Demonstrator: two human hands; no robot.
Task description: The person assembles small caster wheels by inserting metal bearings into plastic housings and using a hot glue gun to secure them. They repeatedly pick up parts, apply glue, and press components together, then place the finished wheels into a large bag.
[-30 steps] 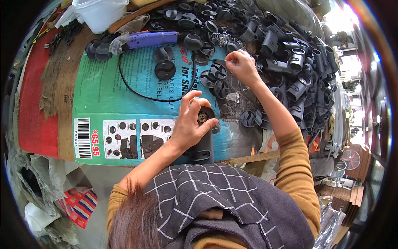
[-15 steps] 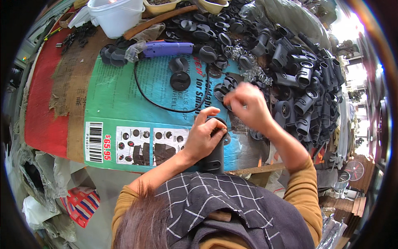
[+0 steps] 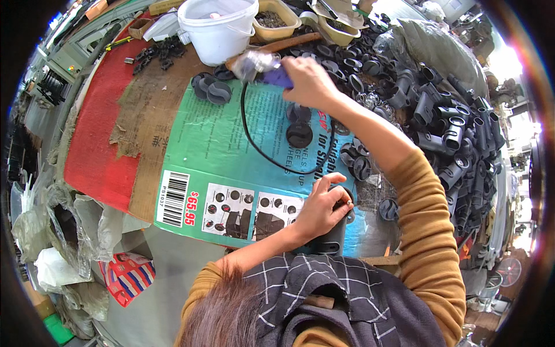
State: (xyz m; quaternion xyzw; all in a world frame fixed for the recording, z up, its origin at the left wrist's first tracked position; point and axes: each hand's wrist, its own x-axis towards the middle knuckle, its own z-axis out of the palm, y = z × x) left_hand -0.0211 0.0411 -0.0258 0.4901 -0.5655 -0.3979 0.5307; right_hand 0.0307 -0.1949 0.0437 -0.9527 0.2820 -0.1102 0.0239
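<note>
My left hand (image 3: pixel 322 209) is closed on a black plastic tubular part (image 3: pixel 333 238) standing on the cardboard near its front edge. A tiny pale bit shows at its thumb and fingertip, too small to name. Farther off, my right hand (image 3: pixel 312 82) grips a purple corded power tool (image 3: pixel 277 77), which looks like an electric screwdriver. Its left end, wrapped in clear plastic (image 3: pixel 254 65), is smeared by motion. From it a black cord (image 3: pixel 245 127) loops over the cardboard. Between the hands lie round black caps (image 3: pixel 299 134) with wavy ridges.
Black tubular fittings (image 3: pixel 454 133) are heaped at the right, with loose springs (image 3: pixel 365 99) beside them. A white bucket (image 3: pixel 217 34) and yellow tubs of small parts (image 3: pixel 276 20) stand at the back. Printed cardboard (image 3: pixel 191 144) covers the bench. A wooden stick (image 3: pixel 289 43) lies behind the tool.
My right hand has moved from the black caps to the far left and taken hold of the purple tool, whose plastic-wrapped end has shifted. My left hand stays on the black part.
</note>
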